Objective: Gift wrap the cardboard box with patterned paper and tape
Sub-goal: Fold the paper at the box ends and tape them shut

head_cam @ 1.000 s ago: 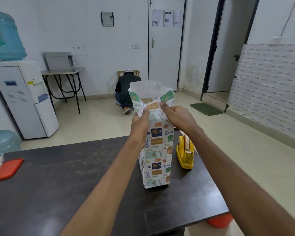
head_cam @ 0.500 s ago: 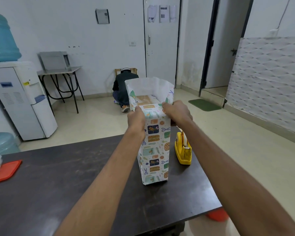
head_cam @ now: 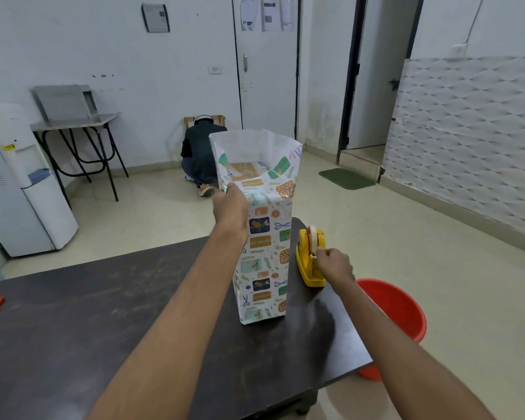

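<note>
Dark table (head_cam: 103,313) carries the cardboard box (head_cam: 243,170), upright in its patterned paper (head_cam: 264,253) sleeve, between the hands. Left hand (head_cam: 229,207) pinches the open top flap; right hand (head_cam: 334,264) pinches tape (head_cam: 313,235) at the dispenser (head_cam: 308,268) just beside the box. Likely step: taping the top; next, tear a strip cleanly

White walls (head_cam: 88,50) meet a pale floor (head_cam: 391,237). A dark table (head_cam: 73,328) fills the foreground. At left, a water cooler (head_cam: 22,192) stands beside a small folding table (head_cam: 73,120). A green mat (head_cam: 346,178) lies before an open doorway (head_cam: 373,86), and a red bucket (head_cam: 397,307) sits on the floor.
</note>
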